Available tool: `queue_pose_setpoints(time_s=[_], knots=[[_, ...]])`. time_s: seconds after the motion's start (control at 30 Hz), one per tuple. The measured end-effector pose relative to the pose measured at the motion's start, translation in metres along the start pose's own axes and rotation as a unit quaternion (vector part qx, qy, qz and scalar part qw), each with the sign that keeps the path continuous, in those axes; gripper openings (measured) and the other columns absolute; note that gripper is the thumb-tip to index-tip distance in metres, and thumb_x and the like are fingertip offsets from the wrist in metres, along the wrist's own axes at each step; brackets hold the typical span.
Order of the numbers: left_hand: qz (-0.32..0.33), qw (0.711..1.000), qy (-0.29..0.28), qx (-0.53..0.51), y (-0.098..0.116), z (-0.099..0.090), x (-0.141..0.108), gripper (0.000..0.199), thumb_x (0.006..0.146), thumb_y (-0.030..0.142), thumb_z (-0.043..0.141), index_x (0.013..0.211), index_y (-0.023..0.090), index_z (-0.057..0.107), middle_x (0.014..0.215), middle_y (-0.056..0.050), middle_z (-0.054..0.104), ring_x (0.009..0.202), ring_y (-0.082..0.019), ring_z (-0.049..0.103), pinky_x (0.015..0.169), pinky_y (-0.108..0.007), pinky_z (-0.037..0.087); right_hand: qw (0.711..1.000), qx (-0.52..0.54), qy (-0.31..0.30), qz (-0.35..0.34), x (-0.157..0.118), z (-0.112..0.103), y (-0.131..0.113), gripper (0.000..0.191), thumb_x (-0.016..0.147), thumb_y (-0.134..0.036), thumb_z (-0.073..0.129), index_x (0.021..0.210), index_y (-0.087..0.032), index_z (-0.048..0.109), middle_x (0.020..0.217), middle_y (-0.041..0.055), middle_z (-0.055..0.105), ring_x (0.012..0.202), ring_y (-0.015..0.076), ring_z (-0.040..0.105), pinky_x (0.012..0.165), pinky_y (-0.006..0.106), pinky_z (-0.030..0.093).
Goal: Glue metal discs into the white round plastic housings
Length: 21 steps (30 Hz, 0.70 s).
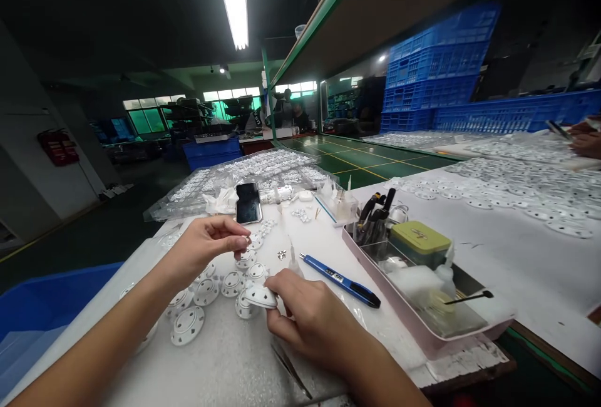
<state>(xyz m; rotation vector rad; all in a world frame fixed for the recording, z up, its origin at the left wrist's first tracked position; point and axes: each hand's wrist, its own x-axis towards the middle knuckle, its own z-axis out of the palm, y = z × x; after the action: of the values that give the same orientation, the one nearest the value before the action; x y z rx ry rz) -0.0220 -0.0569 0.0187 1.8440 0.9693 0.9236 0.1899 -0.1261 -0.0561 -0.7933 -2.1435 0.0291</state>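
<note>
My right hand (305,310) grips a small white saucer-shaped piece (261,296) by its edge; dark marks dot its rim. My left hand (206,243) is closed in a pinch above similar white pieces (188,325), which lie scattered on the white tabletop below it. Whatever is between its fingertips is too small to make out. A pair of metal tweezers (291,369) rests on the table just below my right hand. Beyond that hand are a few tiny metallic bits (282,255), a thin-tipped bottle (293,260) and a blue pen-like cutter (340,280).
At right, a pink tray (389,297) holds pliers, bottles and a yellow-lidded tin (420,236). A phone (248,203) lies at the back. Many white pieces cover the right table (526,269), near another person's hand (586,141). A blue bin (61,297) stands at left.
</note>
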Motion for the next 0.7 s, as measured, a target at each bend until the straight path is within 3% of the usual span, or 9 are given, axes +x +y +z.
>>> queue_pose_setpoints(time_s=[0.13,0.3,0.5,0.7], knots=[[-0.027,0.996,-0.044,-0.079,0.012,0.008,-0.019,0.010,0.077,0.029,0.078,0.081,0.021,0.076,0.078,-0.004,0.070,0.070,-0.014,0.062,0.064,-0.025,0.051,0.999,0.008,-0.030,0.016,0.000,-0.001,-0.001,0.019,0.082,-0.009,0.050,0.098,-0.016,0.056,0.081,0.0023,0.057,0.065,0.0145,0.053,0.057,0.025,0.039],[-0.080,0.985,-0.127,-0.083,0.025,0.024,-0.027,0.007,0.077,0.027,0.078,0.082,0.021,0.076,0.074,-0.002,0.070,0.073,-0.014,0.063,0.068,-0.023,0.050,0.998,0.050,-0.028,0.027,-0.001,-0.002,-0.001,0.017,0.082,-0.009,0.050,0.096,-0.018,0.054,0.080,0.0013,0.055,0.064,0.0128,0.050,0.058,0.024,0.039],[-0.056,0.984,-0.141,-0.089,0.019,0.027,-0.024,0.002,0.080,0.023,0.074,0.081,0.022,0.076,0.092,-0.001,0.066,0.082,-0.013,0.060,0.072,-0.022,0.048,0.996,0.083,0.015,0.023,0.001,-0.007,-0.002,0.022,0.085,-0.008,0.050,0.104,-0.018,0.055,0.085,0.0034,0.059,0.069,0.0131,0.053,0.061,0.024,0.043],[-0.081,0.984,-0.133,-0.091,0.018,0.032,-0.024,0.009,0.082,0.029,0.072,0.080,0.020,0.075,0.093,-0.002,0.063,0.087,-0.016,0.057,0.077,-0.026,0.044,0.993,0.101,0.058,0.027,0.001,-0.005,-0.001,0.022,0.086,-0.007,0.051,0.103,-0.019,0.057,0.085,0.0026,0.061,0.070,0.0129,0.054,0.064,0.025,0.045]])
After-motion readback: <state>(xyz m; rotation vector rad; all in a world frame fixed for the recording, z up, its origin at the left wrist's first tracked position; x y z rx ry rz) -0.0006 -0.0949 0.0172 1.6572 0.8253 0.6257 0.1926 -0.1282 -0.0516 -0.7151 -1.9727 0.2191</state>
